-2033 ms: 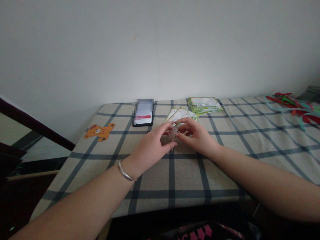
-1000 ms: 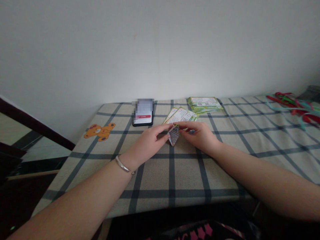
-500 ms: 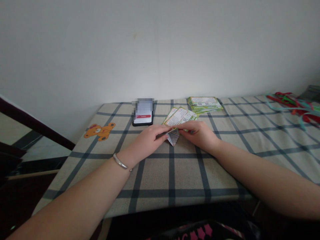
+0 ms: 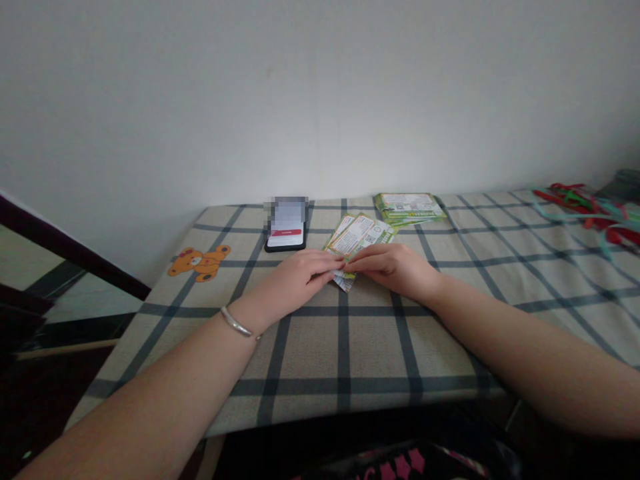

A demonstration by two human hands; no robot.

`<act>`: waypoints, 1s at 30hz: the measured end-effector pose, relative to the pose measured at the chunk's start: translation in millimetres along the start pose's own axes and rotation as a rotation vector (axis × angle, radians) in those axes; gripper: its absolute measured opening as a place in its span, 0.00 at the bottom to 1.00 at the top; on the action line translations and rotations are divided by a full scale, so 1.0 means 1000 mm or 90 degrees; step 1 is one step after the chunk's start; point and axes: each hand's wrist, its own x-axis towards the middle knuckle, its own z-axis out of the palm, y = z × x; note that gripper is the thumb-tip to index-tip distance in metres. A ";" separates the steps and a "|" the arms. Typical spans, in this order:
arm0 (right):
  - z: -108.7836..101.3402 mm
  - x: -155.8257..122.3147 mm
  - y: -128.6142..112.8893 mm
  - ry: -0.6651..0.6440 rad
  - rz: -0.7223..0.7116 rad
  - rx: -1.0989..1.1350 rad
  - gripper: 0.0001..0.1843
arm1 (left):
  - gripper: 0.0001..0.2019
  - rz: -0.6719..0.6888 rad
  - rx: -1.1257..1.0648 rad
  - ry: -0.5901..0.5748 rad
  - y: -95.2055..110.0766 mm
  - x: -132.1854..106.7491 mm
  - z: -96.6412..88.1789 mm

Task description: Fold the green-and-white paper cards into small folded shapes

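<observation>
Between my hands is a folded paper card (image 4: 344,283), its printed lower corner showing below my fingertips. My left hand (image 4: 303,277), with a silver bangle on the wrist, is closed with fingers and thumb together on the card's left side. My right hand (image 4: 399,268) pinches its right side, and the two sets of fingertips nearly meet. Much of the card is hidden by my fingers. Just behind lie a few fanned, green-edged printed cards (image 4: 361,235), partly covered by my hands.
A checked cloth (image 4: 320,353) covers the table. Farther back is a stack of similar cards (image 4: 407,205). A phone (image 4: 286,233) with a lit screen lies left of the cards. Red, green and pale blue ribbons (image 4: 590,213) are heaped at right. A wall (image 4: 320,100) rises behind.
The card between my hands has been lowered and pressed flatter; less of its lower flap shows. My right fingertips have shifted slightly down. The fanned cards, stack and phone stay put.
</observation>
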 end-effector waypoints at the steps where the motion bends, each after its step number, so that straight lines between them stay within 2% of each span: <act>1: 0.000 0.000 0.000 -0.005 -0.005 -0.009 0.15 | 0.13 0.008 0.005 -0.002 -0.001 0.000 0.000; 13: -0.003 0.001 -0.007 -0.041 -0.012 -0.032 0.15 | 0.13 0.068 0.043 -0.011 -0.007 0.000 -0.001; 24: -0.003 0.004 -0.015 -0.068 -0.048 -0.094 0.17 | 0.14 0.089 0.070 -0.061 -0.011 0.000 -0.006; 30: -0.001 0.003 -0.014 -0.076 -0.040 -0.096 0.16 | 0.13 0.081 0.072 -0.058 -0.008 -0.001 -0.005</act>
